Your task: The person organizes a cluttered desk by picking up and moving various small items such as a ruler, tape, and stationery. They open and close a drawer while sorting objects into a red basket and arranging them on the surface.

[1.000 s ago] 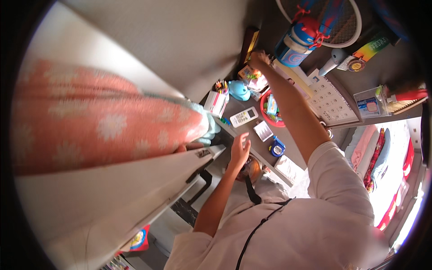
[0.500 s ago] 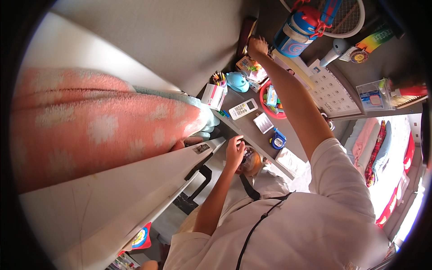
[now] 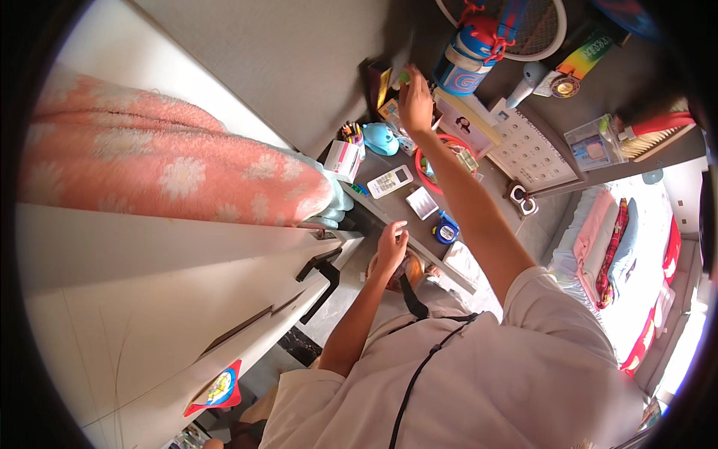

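My right hand [image 3: 416, 105] is raised over the back of the desk, its fingertips pinched on a small green thing [image 3: 404, 76] whose kind I cannot make out. Just left of it stands a dark box [image 3: 378, 84] with a yellow side, and a blue water bottle [image 3: 462, 66] with a red top is to its right. My left hand [image 3: 391, 251] hovers by the desk's front edge, fingers loosely bent and apart, with nothing visible in it. Close by on the desktop are a blue tape measure [image 3: 446, 230], a white card-like square [image 3: 422, 203] and a white remote control [image 3: 390, 182].
A red round basket [image 3: 423, 173] of small items lies partly under my right forearm. Beside it are a blue animal-shaped figure [image 3: 380, 139], a pencil holder [image 3: 351, 133] and a calendar [image 3: 532, 153]. A white door [image 3: 149, 299] with a black handle and a coral blanket [image 3: 179, 176] fill the left.
My right hand has drawn back from beside the dark box, and a small green thing now shows at its fingertips. The view has shifted; my left hand stays near the desk edge.
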Demonstrator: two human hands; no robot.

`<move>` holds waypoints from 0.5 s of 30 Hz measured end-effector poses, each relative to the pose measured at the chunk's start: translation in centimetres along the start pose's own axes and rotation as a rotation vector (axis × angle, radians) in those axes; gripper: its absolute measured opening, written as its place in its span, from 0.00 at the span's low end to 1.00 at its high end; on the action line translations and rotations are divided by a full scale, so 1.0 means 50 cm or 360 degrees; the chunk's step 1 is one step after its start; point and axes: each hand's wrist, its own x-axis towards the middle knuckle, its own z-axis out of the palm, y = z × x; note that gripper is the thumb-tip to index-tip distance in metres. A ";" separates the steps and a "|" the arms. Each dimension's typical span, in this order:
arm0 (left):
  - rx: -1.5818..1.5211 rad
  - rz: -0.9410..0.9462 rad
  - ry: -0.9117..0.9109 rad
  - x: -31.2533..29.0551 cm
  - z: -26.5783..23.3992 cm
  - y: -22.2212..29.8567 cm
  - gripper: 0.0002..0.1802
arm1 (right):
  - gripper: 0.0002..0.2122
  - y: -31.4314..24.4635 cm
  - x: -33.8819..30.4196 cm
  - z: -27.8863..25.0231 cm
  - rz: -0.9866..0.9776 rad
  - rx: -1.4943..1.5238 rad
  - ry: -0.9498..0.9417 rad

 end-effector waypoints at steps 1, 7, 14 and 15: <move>-0.0032 -0.0004 0.0015 0.001 0.001 0.001 0.15 | 0.14 -0.014 -0.013 -0.022 -0.0036 0.0028 0.0032; -0.0188 0.0005 0.0239 0.042 -0.030 -0.027 0.28 | 0.14 -0.083 -0.124 -0.164 0.0104 0.0151 -0.0112; 0.0015 0.0256 0.0052 0.034 -0.038 0.082 0.34 | 0.13 -0.170 -0.308 -0.323 0.0323 0.0264 -0.0680; 0.0161 0.0418 0.0000 0.024 -0.039 0.097 0.31 | 0.13 -0.172 -0.335 -0.340 0.0366 0.0303 -0.0757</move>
